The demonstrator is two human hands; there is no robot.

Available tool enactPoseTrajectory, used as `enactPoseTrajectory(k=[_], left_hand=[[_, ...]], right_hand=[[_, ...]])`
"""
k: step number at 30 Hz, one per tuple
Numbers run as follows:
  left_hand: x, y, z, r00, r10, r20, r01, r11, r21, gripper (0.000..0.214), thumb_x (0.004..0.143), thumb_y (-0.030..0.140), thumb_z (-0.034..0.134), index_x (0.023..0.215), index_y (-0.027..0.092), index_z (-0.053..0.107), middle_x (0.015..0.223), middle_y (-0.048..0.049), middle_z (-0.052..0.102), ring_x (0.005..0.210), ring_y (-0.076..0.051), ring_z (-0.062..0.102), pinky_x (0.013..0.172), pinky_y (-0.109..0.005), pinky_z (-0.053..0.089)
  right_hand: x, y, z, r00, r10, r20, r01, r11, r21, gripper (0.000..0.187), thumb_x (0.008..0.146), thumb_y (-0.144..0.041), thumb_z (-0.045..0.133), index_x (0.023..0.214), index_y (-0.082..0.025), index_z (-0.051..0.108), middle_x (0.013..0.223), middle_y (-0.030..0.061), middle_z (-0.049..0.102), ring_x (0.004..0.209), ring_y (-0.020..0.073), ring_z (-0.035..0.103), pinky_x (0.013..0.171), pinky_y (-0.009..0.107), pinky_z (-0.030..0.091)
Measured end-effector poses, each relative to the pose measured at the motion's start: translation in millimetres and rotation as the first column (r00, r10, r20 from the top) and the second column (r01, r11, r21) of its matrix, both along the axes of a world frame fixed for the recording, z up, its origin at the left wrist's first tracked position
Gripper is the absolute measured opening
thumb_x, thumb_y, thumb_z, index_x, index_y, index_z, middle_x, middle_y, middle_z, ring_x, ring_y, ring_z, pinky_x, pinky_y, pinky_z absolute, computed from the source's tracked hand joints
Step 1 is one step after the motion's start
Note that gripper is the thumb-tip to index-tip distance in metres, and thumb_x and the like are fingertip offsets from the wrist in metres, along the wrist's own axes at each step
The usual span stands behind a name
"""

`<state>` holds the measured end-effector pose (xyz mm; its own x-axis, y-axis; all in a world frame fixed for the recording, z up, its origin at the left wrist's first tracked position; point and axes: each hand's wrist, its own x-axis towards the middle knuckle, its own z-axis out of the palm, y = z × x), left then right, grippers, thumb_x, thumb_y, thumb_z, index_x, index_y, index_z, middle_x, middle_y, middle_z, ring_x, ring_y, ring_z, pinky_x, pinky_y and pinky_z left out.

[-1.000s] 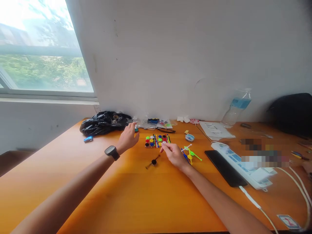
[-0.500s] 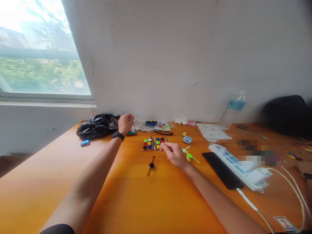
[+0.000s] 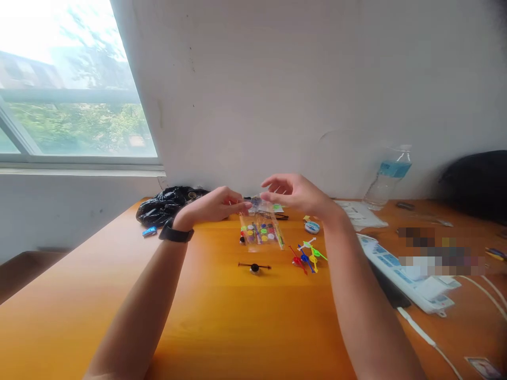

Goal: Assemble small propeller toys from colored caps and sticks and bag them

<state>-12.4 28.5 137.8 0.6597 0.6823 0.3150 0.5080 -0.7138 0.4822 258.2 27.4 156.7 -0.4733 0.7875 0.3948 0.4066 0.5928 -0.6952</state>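
My left hand (image 3: 216,205), with a black watch on its wrist, pinches the upper left edge of a clear plastic bag (image 3: 249,244). The bag hangs above the table, and rows of coloured round pieces (image 3: 264,232) show through it. My right hand (image 3: 297,194) is at the bag's upper right, its fingers apart and curved; whether the fingertips touch the film is hard to see. On the table nearer me lies a black spinner-like piece (image 3: 255,268) with a thin arrow-shaped bar. Right of it is a group of similar red, blue, yellow, green and white pieces (image 3: 304,257).
A black plastic bag (image 3: 166,208) and a small blue packet (image 3: 150,231) lie at the left. To the right are a round container (image 3: 312,227), a power strip (image 3: 400,272) with cables, a dark phone (image 3: 390,293) and a clear bottle (image 3: 384,182) by the wall.
The clear bag has come forward in my left hand, over the coloured pieces. My right hand has risen to its top. The black piece's bar has turned from upright to crosswise.
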Motion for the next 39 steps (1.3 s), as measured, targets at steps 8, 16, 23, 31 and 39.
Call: enactPoseTrajectory(k=[8, 16, 23, 31, 39], left_hand=[[-10, 0, -0.9, 0.997, 0.033, 0.070, -0.023, 0.991, -0.128, 0.055, 0.103, 0.058, 0.052, 0.082, 0.016, 0.081, 0.073, -0.0042, 0.071, 0.065, -0.012, 0.058, 0.059, -0.022, 0.044], [-7, -10, 1.3, 0.975, 0.029, 0.220, -0.003, 0.993, -0.114, 0.037, 0.090, 0.052, 0.075, 0.104, 0.018, 0.081, 0.096, -0.0071, 0.079, 0.085, -0.018, 0.071, 0.073, -0.025, 0.055], [-3, -11, 2.1, 0.885, 0.086, 0.457, -0.069, 0.996, -0.055, 0.033, 0.092, 0.048, 0.073, 0.089, 0.016, 0.078, 0.083, -0.0071, 0.077, 0.078, -0.016, 0.070, 0.070, -0.026, 0.056], [-31, 4, -3.5, 0.757, 0.204, 0.621, -0.231, 0.972, -0.038, 0.023, 0.084, 0.039, 0.075, 0.078, 0.016, 0.074, 0.079, -0.0068, 0.074, 0.079, -0.019, 0.072, 0.074, -0.029, 0.059], [-35, -9, 1.7, 0.897, 0.122, 0.424, -0.046, 0.982, -0.185, 0.034, 0.085, 0.041, 0.079, 0.109, 0.018, 0.078, 0.094, -0.0093, 0.079, 0.087, -0.021, 0.075, 0.074, -0.029, 0.060]], right_hand=[[-2, 7, -13.2, 0.987, 0.158, -0.017, -0.159, 0.984, -0.077, 0.030, 0.088, -0.046, 0.076, 0.107, -0.023, 0.077, 0.081, 0.0024, 0.072, 0.076, 0.0175, 0.064, 0.069, 0.033, 0.049], [0, 4, -16.2, 0.975, 0.213, -0.066, -0.218, 0.972, -0.086, 0.027, 0.091, -0.045, 0.073, 0.103, -0.021, 0.077, 0.084, 0.0036, 0.072, 0.077, 0.0170, 0.063, 0.071, 0.033, 0.052], [-4, 3, -21.5, 0.956, 0.277, -0.092, -0.291, 0.927, -0.237, 0.074, 0.076, -0.042, 0.089, 0.143, -0.027, 0.060, 0.096, 0.0039, 0.077, 0.085, 0.0203, 0.072, 0.071, 0.031, 0.058], [7, 12, -19.5, 0.974, 0.197, -0.111, -0.215, 0.961, -0.176, 0.037, 0.078, -0.048, 0.086, 0.102, -0.021, 0.077, 0.081, 0.0036, 0.076, 0.075, 0.0178, 0.069, 0.069, 0.031, 0.056], [6, 6, -16.6, 0.979, 0.178, -0.104, -0.193, 0.967, -0.164, 0.033, 0.074, -0.051, 0.087, 0.085, -0.021, 0.078, 0.084, 0.0048, 0.076, 0.078, 0.0193, 0.068, 0.070, 0.032, 0.054]])
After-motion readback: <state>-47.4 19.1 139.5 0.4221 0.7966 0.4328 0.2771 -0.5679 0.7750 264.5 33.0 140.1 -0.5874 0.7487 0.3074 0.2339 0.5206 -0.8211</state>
